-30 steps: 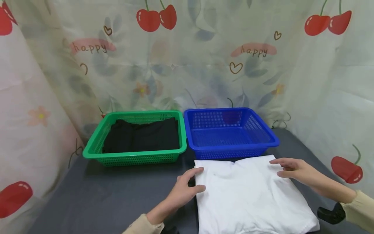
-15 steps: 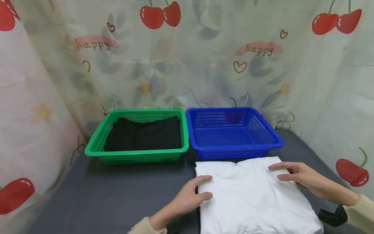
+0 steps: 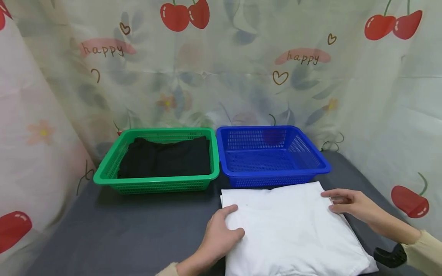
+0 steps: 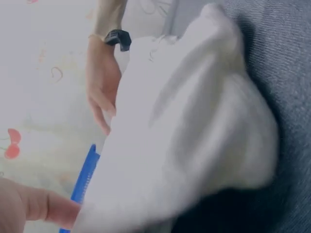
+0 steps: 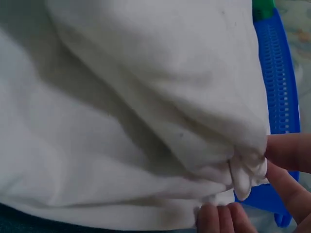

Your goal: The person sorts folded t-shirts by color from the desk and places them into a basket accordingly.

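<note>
A folded white garment [image 3: 286, 226] lies at the front right of the table, close before the blue basket. My left hand [image 3: 218, 234] grips its left side, index finger and thumb over the top and the other fingers hidden. Sagging folds of the garment [image 4: 194, 131] show in the left wrist view, its underside off the dark cloth there. At the far right edge my right hand [image 3: 357, 207] pinches the garment. In the right wrist view its fingers [image 5: 289, 153] lie on bunched layers, with more fingertips at the lower edge.
Behind the garment stands a blue plastic basket [image 3: 276, 174] with nothing seen inside. Left of it, nearly touching, a green basket [image 3: 162, 179] holds folded black cloth [image 3: 172, 159]. Printed curtains [image 3: 203, 96] enclose the dark grey table [image 3: 138, 230] at back and sides.
My left hand has come further over the garment's left side and taken hold. The garment has shifted slightly left. My right hand stays at the right edge; the baskets stay in place.
</note>
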Available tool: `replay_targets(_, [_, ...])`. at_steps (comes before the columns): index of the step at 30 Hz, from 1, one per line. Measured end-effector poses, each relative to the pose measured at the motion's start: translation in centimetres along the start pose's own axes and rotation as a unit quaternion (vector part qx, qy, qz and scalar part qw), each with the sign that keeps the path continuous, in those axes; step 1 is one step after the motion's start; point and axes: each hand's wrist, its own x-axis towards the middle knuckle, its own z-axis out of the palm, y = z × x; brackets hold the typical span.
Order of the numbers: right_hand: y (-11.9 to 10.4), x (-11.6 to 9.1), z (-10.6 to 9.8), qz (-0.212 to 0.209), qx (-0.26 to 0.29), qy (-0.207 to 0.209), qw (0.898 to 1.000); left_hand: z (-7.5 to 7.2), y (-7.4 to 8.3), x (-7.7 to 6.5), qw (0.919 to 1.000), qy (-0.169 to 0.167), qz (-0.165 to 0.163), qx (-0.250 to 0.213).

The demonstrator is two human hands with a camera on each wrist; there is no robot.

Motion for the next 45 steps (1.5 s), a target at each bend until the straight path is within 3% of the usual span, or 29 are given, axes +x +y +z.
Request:
replay_targets(3, [0.3,-0.2,-0.1,-0.003,0.026,-0.017,1.0,-0.1,0.1,0.1,0.9996,0.025,-0.015,-0.006])
replay_targets(6, [0.4,-0.4,-0.2,-0.011,0.043,-0.028,0.999,-0.2,0.0,0.2,0.9988,0.029,-0.03,-0.024])
replay_targets(12, [0.2,-0.6,0.3,-0.03,0.001,0.039,0.999,0.0,-0.5,0.2,0.999,0.017,-0.016,-0.038])
replay_targets(14, [0.3,-0.8,0.4,-0.035,-0.008,0.043,0.998,0.1,-0.6,0.2,0.9989,0.004,-0.013,-0.045])
replay_targets(16, [0.7,-1.1,0.4,-0.059,-0.007,0.017,0.998,0.3,-0.7,0.1,0.9983,-0.02,-0.012,-0.053])
replay_targets(19, [1.1,-1.5,0.5,-0.062,0.011,-0.038,0.997,0.3,-0.8,-0.2,0.9958,-0.062,-0.008,-0.066])
replay_targets(21, [1.2,-1.7,0.5,-0.055,0.021,-0.059,0.997,0.3,-0.8,-0.3,0.9939,-0.085,-0.002,-0.071])
replay_targets(23, [0.9,-1.9,0.5,-0.019,0.028,-0.059,0.998,0.3,-0.7,-0.3,0.9934,-0.095,0.004,-0.065])
replay_targets(29, [0.1,-1.9,0.8,0.051,0.05,-0.049,0.996,-0.7,0.2,0.0,0.9963,-0.085,-0.006,0.005])
replay_targets(33, [0.0,-1.8,1.1,0.066,0.062,-0.053,0.995,-1.9,0.9,0.3,0.9969,-0.075,-0.009,0.025])
replay_targets(40, [0.0,-1.6,1.1,0.044,0.09,-0.085,0.991,-2.4,0.5,0.7,0.9958,-0.085,-0.006,0.035])
replay_targets(45, [-0.1,-1.4,1.4,0.019,0.153,-0.16,0.975,-1.8,-0.2,0.5,0.9951,-0.097,0.011,0.013])
